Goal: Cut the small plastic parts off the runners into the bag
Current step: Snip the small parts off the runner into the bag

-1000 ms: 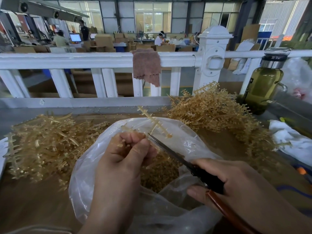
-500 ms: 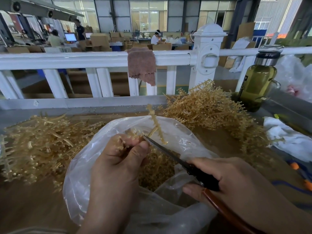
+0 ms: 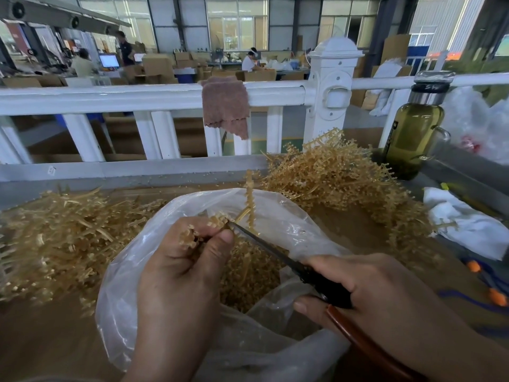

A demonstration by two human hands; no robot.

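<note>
Bag [image 3: 124,312] between left heap [image 3: 60,238] and right heap [image 3: 338,183] (bottle [image 3: 416,133] behind the latter).

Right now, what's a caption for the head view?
Left hand holds a runner over the bag; right hand works scissors.

Left hand [image 3: 179,271] curled, runner [image 3: 250,199] pinched under thumb; right hand [image 3: 385,293] wrapped round scissors [image 3: 264,244], blades aimed at left thumb.

The runner [image 3: 249,205] swings upright in the left hand [image 3: 181,274] (it was slanting a moment ago), and the scissors [image 3: 264,245] nose in against the fingertips.
</note>
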